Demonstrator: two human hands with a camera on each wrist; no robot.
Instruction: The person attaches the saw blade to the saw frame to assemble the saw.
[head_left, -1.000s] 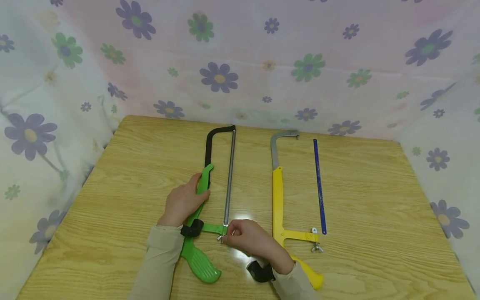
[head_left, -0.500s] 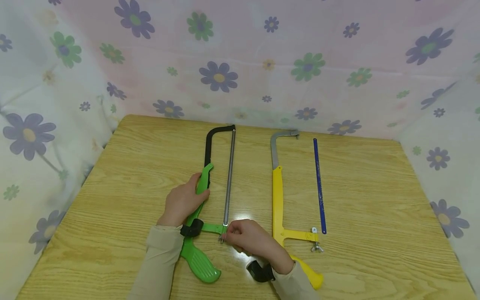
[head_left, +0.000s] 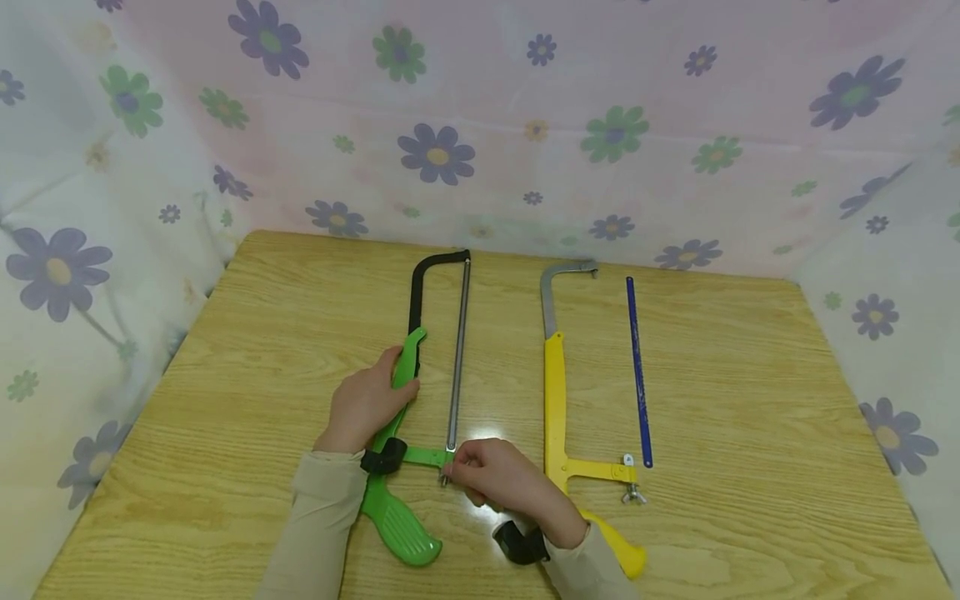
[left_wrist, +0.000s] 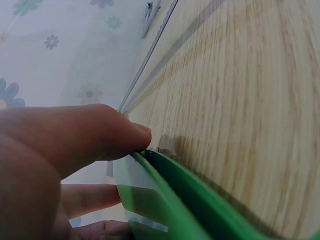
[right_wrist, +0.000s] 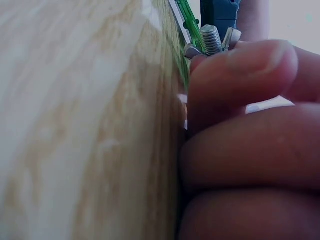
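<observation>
A green hacksaw (head_left: 406, 533) with a black front arm lies on the table, its grey blade (head_left: 460, 354) fitted from tip to lower bracket. My left hand (head_left: 366, 404) grips the green frame partway up; in the left wrist view the thumb (left_wrist: 107, 131) presses on the edge of its hollow spine. At the bracket's end, my right hand (head_left: 498, 475) has its fingers curled at the wing nut (right_wrist: 231, 38). The right wrist view shows the threaded bolt (right_wrist: 210, 40) standing out between the wings, with fingertips against them.
To the right lies a yellow hacksaw frame (head_left: 556, 408) with a grey front arm and no blade in it. Its own wing nut (head_left: 633, 495) sits on the lower bracket. A loose blue blade (head_left: 639, 375) lies beside it. Flowered cloth (head_left: 517, 158) stands behind the wooden table (head_left: 750, 400).
The wing nut at the green bracket has turned a little under my right fingertips. Both hands and both saws stay in nearly the same places.
</observation>
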